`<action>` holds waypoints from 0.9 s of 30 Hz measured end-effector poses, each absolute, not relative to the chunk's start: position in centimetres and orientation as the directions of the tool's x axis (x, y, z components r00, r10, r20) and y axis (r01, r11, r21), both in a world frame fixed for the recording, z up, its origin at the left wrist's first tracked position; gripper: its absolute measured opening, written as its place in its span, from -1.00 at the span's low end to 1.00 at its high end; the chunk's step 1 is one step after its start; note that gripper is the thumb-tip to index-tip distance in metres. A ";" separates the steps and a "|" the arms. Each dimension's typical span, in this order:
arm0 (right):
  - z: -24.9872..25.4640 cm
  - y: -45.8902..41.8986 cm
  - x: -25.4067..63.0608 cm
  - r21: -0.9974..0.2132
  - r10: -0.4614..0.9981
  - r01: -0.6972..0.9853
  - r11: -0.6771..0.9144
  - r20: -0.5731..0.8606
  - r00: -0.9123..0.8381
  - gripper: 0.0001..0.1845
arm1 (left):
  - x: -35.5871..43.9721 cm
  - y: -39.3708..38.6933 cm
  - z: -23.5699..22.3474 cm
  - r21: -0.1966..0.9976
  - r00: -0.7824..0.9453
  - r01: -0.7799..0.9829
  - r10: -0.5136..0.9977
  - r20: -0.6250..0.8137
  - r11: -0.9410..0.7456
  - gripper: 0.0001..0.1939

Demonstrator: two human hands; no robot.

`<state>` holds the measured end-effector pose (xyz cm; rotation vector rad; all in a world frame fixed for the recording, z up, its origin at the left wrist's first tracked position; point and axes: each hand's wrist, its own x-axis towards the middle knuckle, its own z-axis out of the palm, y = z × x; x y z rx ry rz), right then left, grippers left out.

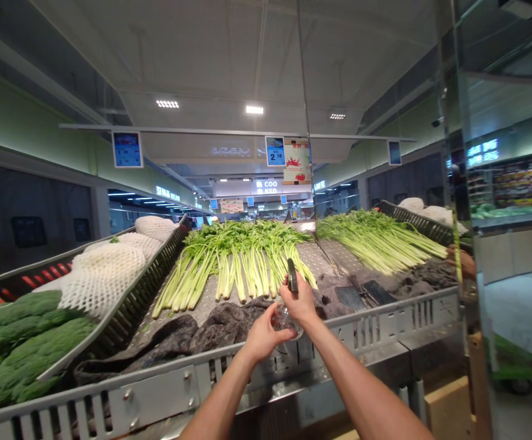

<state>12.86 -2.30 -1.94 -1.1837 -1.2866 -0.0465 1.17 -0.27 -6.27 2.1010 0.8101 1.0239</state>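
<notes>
In front of the display, my right hand (299, 302) is closed round the neck and trigger of a spray bottle (292, 278) with a black nozzle head. My left hand (266, 333) grips the bottle's clear body from the left, thumb toward me; much of that body is hidden by my fingers. Beyond the bottle lies a row of celery (242, 269), stalk ends toward me and leaves at the back. A crumpled dark cloth (224, 324) runs along the front, just behind my hands.
A grey slotted rail (156, 397) edges the display. On the left, a black crate (151, 278) holds broccoli (36, 348) and pale vegetables in white foam netting (110, 263). A mirror panel (361, 177) at the right reflects the celery. Price signs (275, 151) hang overhead.
</notes>
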 end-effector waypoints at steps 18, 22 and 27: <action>-2.6 -2.0 13.2 -0.655 0.600 0.544 0.524 0.738 0.309 -0.73 | 1.0 -0.2 -5.6 0.846 0.574 0.129 0.735 0.362 -0.517 -0.43; -2.5 -2.1 13.2 -0.669 0.608 0.533 0.518 0.726 0.321 -0.73 | 1.0 -0.6 -5.3 0.842 0.574 0.113 0.726 0.378 -0.528 -0.46; -2.3 -2.2 13.2 -0.676 0.621 0.545 0.495 0.715 0.321 -0.72 | 0.9 -0.9 -5.2 0.828 0.569 0.130 0.725 0.388 -0.545 -0.47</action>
